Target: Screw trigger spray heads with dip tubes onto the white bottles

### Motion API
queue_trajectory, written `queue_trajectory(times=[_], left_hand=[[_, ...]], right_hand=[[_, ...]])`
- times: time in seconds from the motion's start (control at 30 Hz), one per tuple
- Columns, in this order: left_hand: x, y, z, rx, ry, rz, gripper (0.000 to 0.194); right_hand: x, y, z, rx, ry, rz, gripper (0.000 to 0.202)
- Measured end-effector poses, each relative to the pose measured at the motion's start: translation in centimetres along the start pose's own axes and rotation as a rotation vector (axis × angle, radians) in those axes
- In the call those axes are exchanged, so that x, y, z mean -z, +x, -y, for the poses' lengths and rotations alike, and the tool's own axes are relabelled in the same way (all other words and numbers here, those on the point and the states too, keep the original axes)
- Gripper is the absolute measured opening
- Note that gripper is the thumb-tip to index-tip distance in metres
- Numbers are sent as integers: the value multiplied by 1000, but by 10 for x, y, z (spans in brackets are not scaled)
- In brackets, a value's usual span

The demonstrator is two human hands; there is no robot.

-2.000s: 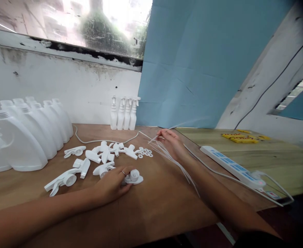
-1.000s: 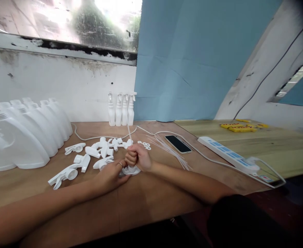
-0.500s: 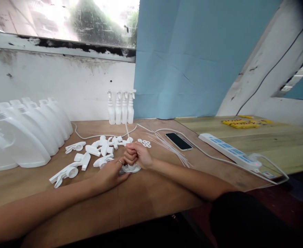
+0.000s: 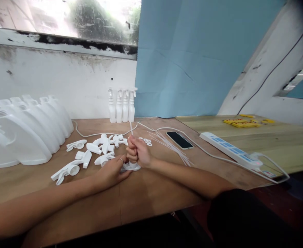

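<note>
Low over the table, my left hand (image 4: 114,169) is closed round a white spray trigger head (image 4: 132,166), most of which is hidden by my fingers. Just above it my right hand (image 4: 139,151) makes a fist round a thin white tube (image 4: 131,128), whose upper end sticks up past my thumb. The tube's lower end is out of sight inside the fist. Left of my hands lie several loose white spray trigger heads (image 4: 71,168). Small white ring washers (image 4: 147,142) sit behind my right hand, and more thin tubes (image 4: 170,148) lie to the right.
Large white jugs (image 4: 35,137) stand in rows at the left. Several slim spray bottles (image 4: 119,109) stand against the wall. A phone (image 4: 179,140), a white cable (image 4: 100,134) and a power strip (image 4: 229,150) lie farther right, with yellow pieces (image 4: 241,123) at the back.
My right fist has risen slightly, and the tube in it has tilted and shifted a little to the right. My left hand keeps its hold on the trigger head.
</note>
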State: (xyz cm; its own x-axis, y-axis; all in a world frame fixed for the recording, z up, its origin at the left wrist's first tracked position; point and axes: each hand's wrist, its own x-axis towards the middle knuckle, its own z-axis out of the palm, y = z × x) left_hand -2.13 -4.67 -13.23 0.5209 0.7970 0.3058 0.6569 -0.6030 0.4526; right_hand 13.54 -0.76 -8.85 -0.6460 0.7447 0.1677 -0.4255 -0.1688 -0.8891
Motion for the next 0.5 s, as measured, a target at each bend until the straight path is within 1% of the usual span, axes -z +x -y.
queue_trajectory(times=[0.07,0.2,0.27,0.33,0.37,0.4,0.43,0.5], left_hand=[[0,0,1,0,-13,-1,21],[-3,-2,3,-25,-18,-14,22],[-2,-3,0,-3,-26,-9,20],[4,-2,-5,55,-71,4,21],[9,-1,-9,81,-115,5,22],[16,0,-13,107,-173,2,23],[24,3,-17,128,-233,0,25],[46,9,-26,175,-326,0,32]], right_hand=[[0,0,-4,6,1,-21,58],[-1,0,-6,14,-28,-20,54],[1,1,-4,-6,-35,23,52],[6,3,3,24,-85,79,42],[11,5,8,77,-144,85,35],[15,7,15,157,-231,62,28],[20,9,23,263,-348,15,30],[26,12,43,496,-662,-90,58]])
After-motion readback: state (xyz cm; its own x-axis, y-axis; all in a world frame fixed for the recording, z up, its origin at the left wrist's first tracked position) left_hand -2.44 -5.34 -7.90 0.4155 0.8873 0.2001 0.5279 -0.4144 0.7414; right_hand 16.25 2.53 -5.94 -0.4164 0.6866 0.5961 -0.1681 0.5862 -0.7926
